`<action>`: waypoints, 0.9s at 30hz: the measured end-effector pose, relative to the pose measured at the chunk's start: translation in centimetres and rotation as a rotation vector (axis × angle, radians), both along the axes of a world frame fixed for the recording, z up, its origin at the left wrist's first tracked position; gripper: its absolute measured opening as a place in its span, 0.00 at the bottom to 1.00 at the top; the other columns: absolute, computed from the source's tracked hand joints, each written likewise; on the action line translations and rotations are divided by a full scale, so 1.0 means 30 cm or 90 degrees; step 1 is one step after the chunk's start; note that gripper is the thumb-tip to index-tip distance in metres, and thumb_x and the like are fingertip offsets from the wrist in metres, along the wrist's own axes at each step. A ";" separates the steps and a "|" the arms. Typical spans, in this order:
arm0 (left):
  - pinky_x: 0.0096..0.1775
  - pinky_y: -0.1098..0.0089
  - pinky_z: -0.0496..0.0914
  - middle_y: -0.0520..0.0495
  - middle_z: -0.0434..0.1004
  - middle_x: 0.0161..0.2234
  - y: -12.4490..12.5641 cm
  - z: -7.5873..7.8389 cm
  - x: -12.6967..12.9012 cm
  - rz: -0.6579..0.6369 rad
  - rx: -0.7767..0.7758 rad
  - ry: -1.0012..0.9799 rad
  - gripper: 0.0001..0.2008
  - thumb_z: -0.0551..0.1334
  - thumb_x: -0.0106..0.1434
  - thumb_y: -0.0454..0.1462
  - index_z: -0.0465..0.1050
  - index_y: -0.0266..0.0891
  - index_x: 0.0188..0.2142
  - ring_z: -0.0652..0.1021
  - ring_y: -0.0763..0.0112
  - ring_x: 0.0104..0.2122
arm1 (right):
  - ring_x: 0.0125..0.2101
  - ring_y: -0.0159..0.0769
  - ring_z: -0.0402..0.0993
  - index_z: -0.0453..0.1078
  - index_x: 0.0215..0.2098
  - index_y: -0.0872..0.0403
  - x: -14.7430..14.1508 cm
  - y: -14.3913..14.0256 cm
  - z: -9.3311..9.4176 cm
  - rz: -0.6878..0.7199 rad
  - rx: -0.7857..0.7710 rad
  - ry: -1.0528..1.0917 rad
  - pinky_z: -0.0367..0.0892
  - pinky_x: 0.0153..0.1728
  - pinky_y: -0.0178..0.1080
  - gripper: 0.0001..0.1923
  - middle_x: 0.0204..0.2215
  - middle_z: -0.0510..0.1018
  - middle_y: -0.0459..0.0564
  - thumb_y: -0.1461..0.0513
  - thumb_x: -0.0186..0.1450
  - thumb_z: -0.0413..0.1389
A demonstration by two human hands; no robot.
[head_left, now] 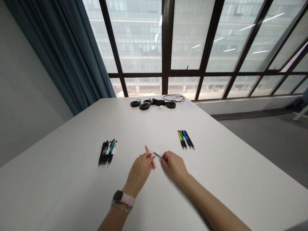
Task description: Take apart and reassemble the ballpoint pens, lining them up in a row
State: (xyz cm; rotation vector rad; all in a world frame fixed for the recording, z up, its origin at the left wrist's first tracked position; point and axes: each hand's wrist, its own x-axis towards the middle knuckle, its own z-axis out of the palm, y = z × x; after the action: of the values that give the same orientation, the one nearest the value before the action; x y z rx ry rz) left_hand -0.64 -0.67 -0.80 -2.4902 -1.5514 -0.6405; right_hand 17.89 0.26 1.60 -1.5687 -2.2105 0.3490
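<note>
The right hand (175,163) is pinching a thin, straight rod with a black middle and a pale end (158,155) between thumb and fingertips, its other fingers curling in. The left hand (139,166) is closing thumb and fingertips on the middle of a slim, pink, tube-like stick (154,165), which is showing on both sides of the grasp. The two pieces are lying between the hands, at crossing angles: the rod is running from the right fingertips leftward and slightly away from the person, while the stick is slanting from far left to near right. The rod's pale end is reaching just beside the left fingertips, near the stick's far part; whether they are touching is too small to tell. The left hand is sitting nearer to that end, the right to the dark one. On the left wrist, a dark-faced watch with a pale pink strap (127,199) is resting above a thin beaded bracelet (121,208). Farther out on the smooth white table (72,189), a row of black, white and green pens (107,153) is lying to the left, and yellow, green, blue and black pens (185,136) are lying to the right. Black rings (144,106) and a looped black cable (173,101) are occupying the far end.
</note>
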 end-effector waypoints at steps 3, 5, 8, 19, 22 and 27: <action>0.44 0.62 0.69 0.45 0.72 0.44 -0.001 0.001 0.002 0.006 -0.008 0.003 0.15 0.57 0.61 0.29 0.69 0.43 0.47 0.73 0.65 0.42 | 0.33 0.34 0.72 0.70 0.35 0.53 -0.005 -0.006 0.001 0.008 0.008 -0.001 0.58 0.30 0.33 0.06 0.33 0.76 0.48 0.62 0.66 0.51; 0.44 0.61 0.69 0.45 0.72 0.44 -0.003 0.005 0.004 0.008 -0.010 0.005 0.15 0.57 0.61 0.29 0.69 0.43 0.47 0.73 0.64 0.42 | 0.33 0.33 0.72 0.70 0.36 0.54 -0.007 -0.009 0.002 0.013 0.006 0.000 0.58 0.30 0.33 0.06 0.33 0.76 0.48 0.62 0.66 0.51; 0.43 0.61 0.69 0.45 0.72 0.45 -0.007 0.011 0.008 0.007 -0.008 0.007 0.16 0.56 0.62 0.29 0.68 0.42 0.48 0.73 0.64 0.42 | 0.33 0.33 0.72 0.70 0.37 0.54 -0.011 -0.013 0.005 0.020 -0.002 0.001 0.58 0.31 0.33 0.07 0.33 0.75 0.48 0.62 0.67 0.51; 0.44 0.62 0.68 0.45 0.72 0.45 -0.005 -0.007 0.006 0.012 -0.002 0.007 0.18 0.54 0.61 0.28 0.63 0.40 0.51 0.73 0.65 0.42 | 0.35 0.34 0.73 0.71 0.39 0.54 -0.026 -0.026 0.009 0.038 -0.007 -0.002 0.61 0.32 0.33 0.08 0.35 0.76 0.49 0.62 0.67 0.49; 0.44 0.61 0.68 0.44 0.72 0.45 -0.004 -0.007 0.007 0.008 -0.001 0.011 0.19 0.54 0.61 0.28 0.63 0.40 0.51 0.73 0.64 0.42 | 0.35 0.34 0.73 0.71 0.40 0.53 -0.030 -0.028 0.011 0.039 -0.012 -0.006 0.61 0.32 0.33 0.09 0.36 0.76 0.49 0.62 0.67 0.50; 0.44 0.61 0.68 0.44 0.73 0.44 -0.006 0.003 0.010 0.007 -0.003 0.012 0.19 0.53 0.61 0.27 0.65 0.40 0.51 0.73 0.65 0.42 | 0.36 0.34 0.74 0.72 0.41 0.52 -0.032 -0.030 0.014 0.048 -0.017 -0.018 0.61 0.32 0.33 0.09 0.36 0.76 0.49 0.64 0.66 0.51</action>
State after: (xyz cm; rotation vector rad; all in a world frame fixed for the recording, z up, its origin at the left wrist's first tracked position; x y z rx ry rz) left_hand -0.34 -0.84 -0.71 -2.4820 -1.5618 -0.6093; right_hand 16.92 -0.65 2.03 -1.5150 -2.3001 0.3834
